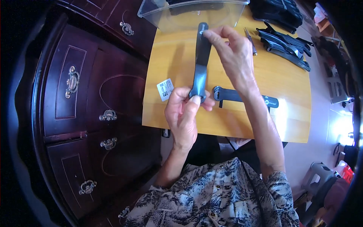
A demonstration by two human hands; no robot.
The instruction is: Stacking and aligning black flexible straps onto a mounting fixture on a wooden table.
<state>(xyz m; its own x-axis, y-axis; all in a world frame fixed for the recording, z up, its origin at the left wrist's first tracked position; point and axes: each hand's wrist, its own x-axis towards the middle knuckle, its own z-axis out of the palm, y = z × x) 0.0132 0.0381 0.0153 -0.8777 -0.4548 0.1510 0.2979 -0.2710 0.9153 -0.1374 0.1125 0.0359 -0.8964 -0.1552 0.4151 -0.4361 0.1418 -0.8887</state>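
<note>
Left hand (184, 113) and right hand (230, 53) pinch a dark strap (201, 62) at its ends above the table (170, 64); a second strap (244, 97), a clear bin (189, 15) and apparently a pen (250, 41) lie near.

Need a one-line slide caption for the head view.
Left hand and right hand stretch a dark strap over a wooden table.
</note>
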